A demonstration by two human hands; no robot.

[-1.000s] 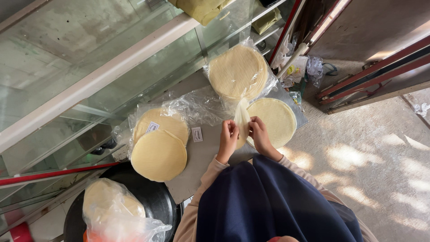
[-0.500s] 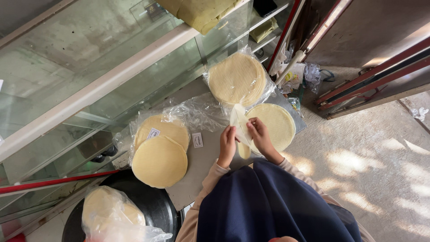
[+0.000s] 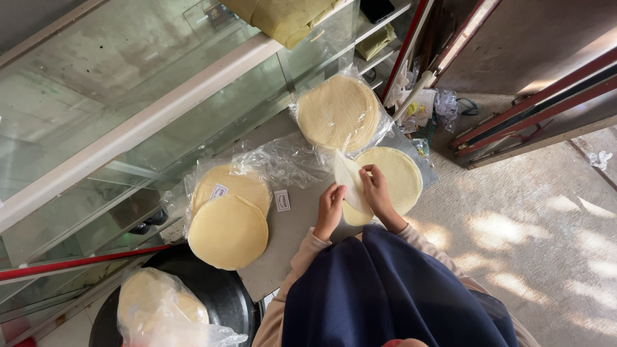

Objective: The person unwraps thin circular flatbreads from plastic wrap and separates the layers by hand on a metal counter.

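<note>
The left hand [image 3: 330, 207] and the right hand [image 3: 376, 191] sat close together at the near edge of the counter [image 3: 292, 241], both pinched on a single thin wrapper [image 3: 347, 178] that stood peeled up and folded into a pale triangle between them. The left hand's fingers gripped its lower edge; the right hand's fingertips held the side nearer the stack. That sheet was lifting off the round stack of wrappers [image 3: 393, 175] lying flat just beyond the right hand, still touching it at the base as far as could be seen.

Judged from this, the sheet was part-way separated, and doing it well would mean drawing it slowly and low along the stack, with both hands pulling evenly, since so thin a sheet looked apt to tear or drag the next one up with it.

Farther out, a second stack in clear plastic [image 3: 339, 112] lay behind the first, against the glass case [image 3: 128, 115]. To the left, two overlapping stacks [image 3: 228, 222] rested on loose crumpled plastic [image 3: 283, 160], with a small paper label [image 3: 282, 200] between them and the hands. At the near left corner a dark round pan [image 3: 222, 295] held a bagged heap of wrappers [image 3: 160, 311].
</note>
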